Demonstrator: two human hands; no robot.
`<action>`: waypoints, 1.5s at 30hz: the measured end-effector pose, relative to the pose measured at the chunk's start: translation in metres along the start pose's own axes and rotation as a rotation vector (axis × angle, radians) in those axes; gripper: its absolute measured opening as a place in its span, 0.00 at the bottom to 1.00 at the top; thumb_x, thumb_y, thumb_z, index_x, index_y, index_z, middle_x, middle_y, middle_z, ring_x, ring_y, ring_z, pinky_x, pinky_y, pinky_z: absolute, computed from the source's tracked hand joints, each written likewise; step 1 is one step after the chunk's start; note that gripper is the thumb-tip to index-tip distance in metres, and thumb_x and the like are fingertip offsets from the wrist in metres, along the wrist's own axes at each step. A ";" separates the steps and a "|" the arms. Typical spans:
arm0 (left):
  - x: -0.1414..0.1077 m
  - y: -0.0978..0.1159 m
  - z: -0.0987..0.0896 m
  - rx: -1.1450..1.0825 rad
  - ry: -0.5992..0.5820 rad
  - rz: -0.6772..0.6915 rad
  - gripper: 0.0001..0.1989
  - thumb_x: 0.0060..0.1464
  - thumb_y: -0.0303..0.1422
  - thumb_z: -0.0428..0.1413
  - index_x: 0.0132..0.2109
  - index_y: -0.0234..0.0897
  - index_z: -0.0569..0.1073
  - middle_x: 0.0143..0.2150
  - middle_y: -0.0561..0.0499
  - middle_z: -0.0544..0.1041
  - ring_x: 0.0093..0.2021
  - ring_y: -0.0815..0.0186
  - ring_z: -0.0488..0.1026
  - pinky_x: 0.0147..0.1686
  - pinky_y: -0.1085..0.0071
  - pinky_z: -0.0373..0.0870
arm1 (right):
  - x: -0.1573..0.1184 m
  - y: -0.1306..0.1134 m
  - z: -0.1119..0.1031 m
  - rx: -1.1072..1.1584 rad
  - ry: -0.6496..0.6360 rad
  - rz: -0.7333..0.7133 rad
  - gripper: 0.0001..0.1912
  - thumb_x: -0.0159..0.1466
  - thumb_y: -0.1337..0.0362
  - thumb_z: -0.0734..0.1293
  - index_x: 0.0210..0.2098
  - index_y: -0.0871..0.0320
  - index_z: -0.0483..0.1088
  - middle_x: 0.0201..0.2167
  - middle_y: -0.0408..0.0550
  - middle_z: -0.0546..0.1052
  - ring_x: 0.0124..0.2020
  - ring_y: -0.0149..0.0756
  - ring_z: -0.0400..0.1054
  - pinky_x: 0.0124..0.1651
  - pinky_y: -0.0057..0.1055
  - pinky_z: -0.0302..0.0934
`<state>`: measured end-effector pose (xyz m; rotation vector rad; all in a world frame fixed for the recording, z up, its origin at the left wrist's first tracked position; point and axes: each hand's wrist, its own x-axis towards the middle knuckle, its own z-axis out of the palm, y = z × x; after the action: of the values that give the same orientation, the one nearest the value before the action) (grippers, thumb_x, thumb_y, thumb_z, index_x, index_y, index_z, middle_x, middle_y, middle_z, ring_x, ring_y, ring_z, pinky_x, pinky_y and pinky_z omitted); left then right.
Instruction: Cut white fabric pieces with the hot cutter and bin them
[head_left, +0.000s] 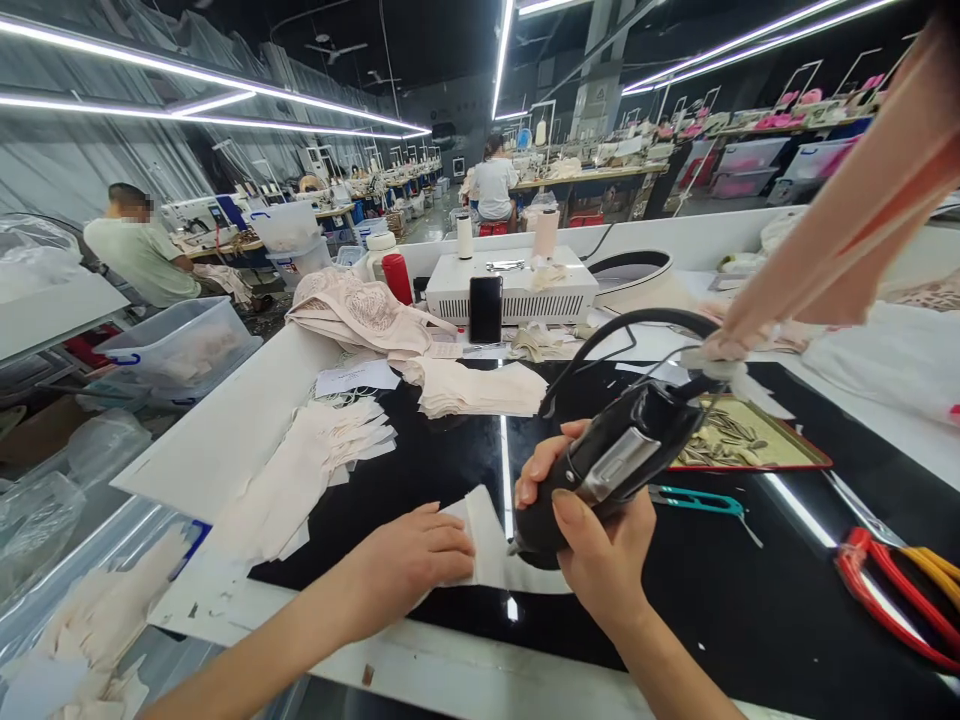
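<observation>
My right hand [600, 540] is wrapped round a black corded handheld power tool [600, 470] with a silver panel on its side. The tool is tilted, and its small metal tip at the lower left is close to a cream fabric piece [486, 535]; I cannot tell whether they touch. My left hand [420, 550] lies flat on the left part of that piece, fingers stretched out, covering some of it. A cable [630, 318] arches from the tool's upper end, where pale pink cloth [832, 200] is tied and stretches to the upper right.
Stacks of cream fabric pieces [480, 387] lie behind and to the left [300, 480]. On the right are teal thread snips [697, 499], a tray of sunflower seeds [750, 437] and red-handled scissors [870, 590]. A phone [485, 310] leans on a white vented box [517, 290].
</observation>
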<state>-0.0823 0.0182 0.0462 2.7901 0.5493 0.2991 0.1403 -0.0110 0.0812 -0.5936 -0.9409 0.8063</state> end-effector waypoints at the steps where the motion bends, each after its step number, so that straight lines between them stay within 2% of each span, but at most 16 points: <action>1: 0.000 -0.003 -0.002 -0.005 -0.001 0.013 0.20 0.65 0.15 0.49 0.51 0.43 0.77 0.54 0.53 0.82 0.61 0.64 0.76 0.72 0.59 0.60 | 0.000 0.000 0.000 -0.002 -0.005 0.001 0.20 0.63 0.55 0.77 0.51 0.49 0.70 0.33 0.41 0.76 0.26 0.32 0.71 0.29 0.32 0.70; 3: 0.003 -0.006 -0.004 -0.016 0.010 0.019 0.21 0.64 0.14 0.48 0.52 0.42 0.77 0.54 0.52 0.82 0.61 0.64 0.76 0.72 0.59 0.61 | -0.001 -0.001 -0.001 -0.005 -0.018 -0.002 0.20 0.63 0.56 0.77 0.51 0.48 0.70 0.33 0.41 0.76 0.26 0.32 0.71 0.30 0.32 0.70; 5: 0.009 -0.007 -0.006 -0.026 0.038 0.004 0.20 0.65 0.15 0.48 0.52 0.40 0.77 0.54 0.50 0.82 0.58 0.64 0.77 0.69 0.61 0.65 | -0.002 -0.001 -0.002 -0.010 -0.028 -0.001 0.19 0.64 0.56 0.76 0.51 0.48 0.70 0.32 0.41 0.76 0.27 0.32 0.71 0.30 0.32 0.70; 8: 0.022 -0.008 -0.006 -0.017 0.077 -0.022 0.15 0.68 0.19 0.50 0.52 0.37 0.76 0.53 0.47 0.80 0.53 0.62 0.78 0.58 0.65 0.74 | -0.004 -0.002 -0.006 -0.021 -0.033 0.004 0.18 0.65 0.57 0.76 0.52 0.49 0.70 0.33 0.41 0.76 0.27 0.32 0.72 0.30 0.32 0.70; 11: 0.036 -0.011 0.000 0.039 0.103 -0.004 0.12 0.71 0.22 0.50 0.50 0.35 0.77 0.51 0.45 0.80 0.51 0.61 0.78 0.52 0.66 0.77 | -0.007 -0.004 -0.012 -0.017 -0.047 0.016 0.18 0.65 0.57 0.75 0.52 0.48 0.71 0.34 0.42 0.75 0.28 0.33 0.72 0.31 0.33 0.71; 17: 0.052 -0.023 0.017 0.078 0.119 0.057 0.10 0.72 0.25 0.50 0.50 0.34 0.76 0.52 0.44 0.80 0.53 0.60 0.77 0.55 0.66 0.77 | -0.012 -0.009 -0.023 -0.047 -0.052 0.028 0.18 0.66 0.57 0.75 0.53 0.48 0.71 0.33 0.43 0.75 0.29 0.35 0.72 0.32 0.35 0.71; 26: 0.045 -0.033 0.022 0.055 0.184 0.061 0.12 0.75 0.30 0.49 0.48 0.34 0.77 0.49 0.45 0.80 0.52 0.61 0.78 0.56 0.66 0.78 | -0.016 -0.017 -0.033 -0.093 -0.031 0.010 0.19 0.65 0.56 0.75 0.53 0.49 0.72 0.32 0.44 0.74 0.28 0.35 0.71 0.29 0.35 0.72; 32: 0.041 -0.035 0.020 0.047 0.230 0.105 0.11 0.75 0.28 0.50 0.49 0.33 0.77 0.47 0.45 0.80 0.50 0.63 0.78 0.58 0.64 0.76 | -0.014 -0.020 -0.029 -0.115 -0.038 0.002 0.19 0.64 0.55 0.75 0.52 0.50 0.72 0.31 0.42 0.74 0.27 0.34 0.70 0.28 0.34 0.71; 39: 0.038 -0.036 0.024 -0.033 0.250 0.059 0.11 0.75 0.31 0.51 0.51 0.35 0.78 0.50 0.45 0.80 0.52 0.62 0.77 0.56 0.66 0.76 | -0.005 -0.023 -0.020 -0.111 -0.012 0.022 0.20 0.61 0.54 0.78 0.49 0.51 0.72 0.29 0.40 0.75 0.24 0.33 0.70 0.24 0.32 0.71; 45: 0.039 -0.035 0.027 -0.064 0.257 0.034 0.12 0.76 0.32 0.50 0.49 0.35 0.78 0.49 0.46 0.80 0.52 0.62 0.78 0.55 0.68 0.76 | 0.018 -0.008 -0.007 -0.086 0.053 -0.027 0.21 0.58 0.56 0.79 0.47 0.52 0.73 0.27 0.39 0.75 0.24 0.33 0.69 0.25 0.31 0.70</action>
<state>-0.0522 0.0583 0.0151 2.7185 0.5380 0.6769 0.1548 -0.0017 0.0919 -0.6727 -0.9362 0.7257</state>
